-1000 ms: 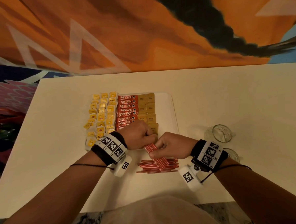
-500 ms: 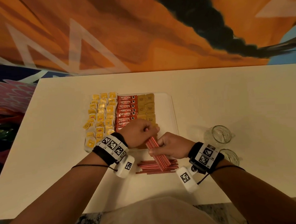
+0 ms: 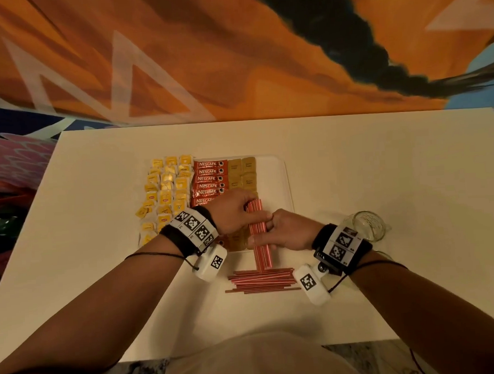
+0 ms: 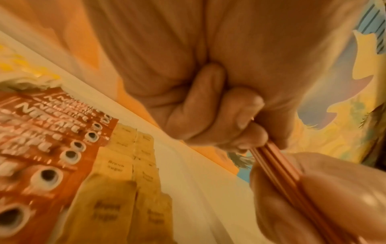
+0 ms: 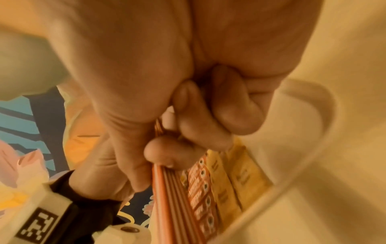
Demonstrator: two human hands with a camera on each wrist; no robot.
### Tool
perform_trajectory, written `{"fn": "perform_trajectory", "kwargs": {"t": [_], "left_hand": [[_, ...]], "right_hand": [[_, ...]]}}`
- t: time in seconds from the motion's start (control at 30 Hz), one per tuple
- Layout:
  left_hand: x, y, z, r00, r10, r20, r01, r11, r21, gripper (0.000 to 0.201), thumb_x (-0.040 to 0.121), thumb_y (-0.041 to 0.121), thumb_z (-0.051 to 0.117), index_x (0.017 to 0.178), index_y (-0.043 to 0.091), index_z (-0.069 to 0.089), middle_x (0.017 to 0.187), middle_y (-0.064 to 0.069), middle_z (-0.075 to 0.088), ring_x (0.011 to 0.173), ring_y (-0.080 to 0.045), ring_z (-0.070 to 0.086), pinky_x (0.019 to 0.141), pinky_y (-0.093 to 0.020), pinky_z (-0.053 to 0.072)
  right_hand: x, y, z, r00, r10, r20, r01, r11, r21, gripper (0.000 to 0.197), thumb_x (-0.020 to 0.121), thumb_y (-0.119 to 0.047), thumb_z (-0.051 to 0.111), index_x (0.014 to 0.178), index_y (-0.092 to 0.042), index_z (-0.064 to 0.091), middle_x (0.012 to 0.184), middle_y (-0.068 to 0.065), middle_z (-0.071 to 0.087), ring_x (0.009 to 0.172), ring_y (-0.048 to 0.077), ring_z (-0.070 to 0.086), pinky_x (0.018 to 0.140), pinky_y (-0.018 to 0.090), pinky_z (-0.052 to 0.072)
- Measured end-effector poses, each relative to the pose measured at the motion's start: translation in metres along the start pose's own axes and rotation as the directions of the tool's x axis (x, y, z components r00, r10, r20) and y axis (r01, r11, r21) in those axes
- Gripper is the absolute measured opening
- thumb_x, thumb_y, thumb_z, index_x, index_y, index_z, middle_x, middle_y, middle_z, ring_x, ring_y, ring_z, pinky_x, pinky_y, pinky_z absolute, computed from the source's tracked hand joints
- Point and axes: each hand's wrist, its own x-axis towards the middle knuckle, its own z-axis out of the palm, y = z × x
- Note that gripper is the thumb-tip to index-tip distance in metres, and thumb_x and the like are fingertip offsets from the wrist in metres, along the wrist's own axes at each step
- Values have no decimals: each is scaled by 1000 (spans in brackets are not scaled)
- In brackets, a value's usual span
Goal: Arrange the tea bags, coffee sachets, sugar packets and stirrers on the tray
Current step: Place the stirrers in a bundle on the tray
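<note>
Both hands hold one bundle of red stirrers over the near part of the white tray. My left hand grips the bundle's far end, and my right hand grips its middle. The bundle points straight away from me. On the tray lie columns of yellow tea bags, red coffee sachets and brown sugar packets. More red stirrers lie crosswise on the table just in front of the tray.
Two glass jars stand on the white table to the right of my right wrist. The tray's right strip holds nothing. A painted orange wall runs behind the table.
The stirrer bundle has turned from slanting to pointing straight away from me and has shifted slightly right. Both hands kept their grip on it.
</note>
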Motion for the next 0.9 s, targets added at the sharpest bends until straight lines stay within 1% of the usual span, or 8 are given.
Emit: {"fn": "perform_trajectory", "kwargs": {"t": [0.07, 0.13, 0.23, 0.33, 0.43, 0.53, 0.67, 0.9], "left_hand": [[11, 1, -9, 996, -28, -89, 31, 999, 43, 40, 93, 55, 57, 85, 16, 64, 71, -1, 64, 63, -15, 59, 63, -35, 50], [22, 1, -19, 987, -62, -151, 70, 996, 50, 42, 96, 60, 47, 90, 21, 63, 72, 5, 64, 66, -13, 61, 62, -32, 48], [36, -6, -35, 954, -134, -266, 179, 972, 152, 39, 98, 59, 43, 94, 24, 60, 78, 6, 62, 69, -11, 58, 57, -28, 38], [50, -19, -45, 932, -136, -337, 250, 913, 323, 26, 97, 46, 51, 103, 23, 60, 80, 4, 66, 75, -16, 62, 62, -30, 47], [67, -28, -44, 948, -87, -307, 235, 840, 488, 28, 95, 38, 54, 115, 20, 60, 102, -3, 65, 95, -25, 62, 79, -36, 50], [83, -31, -39, 970, -63, -235, 193, 788, 584, 34, 92, 34, 55, 121, 19, 59, 113, -8, 60, 104, -29, 57, 83, -38, 47], [98, -34, -30, 985, -64, -162, 153, 758, 634, 35, 87, 35, 56, 118, 19, 59, 112, -9, 58, 106, -30, 54, 86, -41, 48], [110, -37, -19, 989, -80, -124, 143, 729, 669, 39, 89, 35, 57, 122, 17, 60, 128, -10, 54, 118, -32, 49, 94, -47, 49]], "right_hand": [[9, -2, -16, 996, 45, -81, -47, 999, -25, 48, 81, -56, 75, 80, -7, 73, 66, 0, 64, 53, 12, 48, 52, 23, 38], [20, -4, -33, 980, 92, -174, -94, 996, -1, 47, 73, -62, 78, 69, -16, 69, 62, 2, 59, 53, 17, 43, 53, 28, 34], [38, -10, -60, 946, 138, -293, -133, 990, 36, 44, 71, -61, 79, 69, -18, 68, 63, 2, 58, 56, 19, 45, 59, 32, 37], [55, -18, -81, 906, 188, -379, -203, 979, -2, 42, 78, -55, 77, 68, -16, 65, 62, 0, 60, 44, 12, 44, 51, 24, 38], [69, -25, -94, 881, 224, -416, -272, 961, -58, 40, 84, -50, 74, 63, -18, 60, 52, -7, 58, 32, 5, 43, 40, 18, 34], [82, -28, -99, 881, 244, -405, -313, 943, -113, 37, 84, -44, 76, 62, -20, 59, 40, -11, 52, 28, 2, 42, 37, 17, 33], [96, -28, -103, 881, 288, -374, -379, 905, -194, 34, 79, -47, 78, 68, -21, 60, 62, -3, 60, 49, 10, 50, 47, 23, 36], [102, -30, -110, 857, 341, -386, -469, 826, -312, 34, 79, -47, 79, 72, -20, 59, 69, -2, 60, 60, 13, 53, 51, 27, 35]]}}
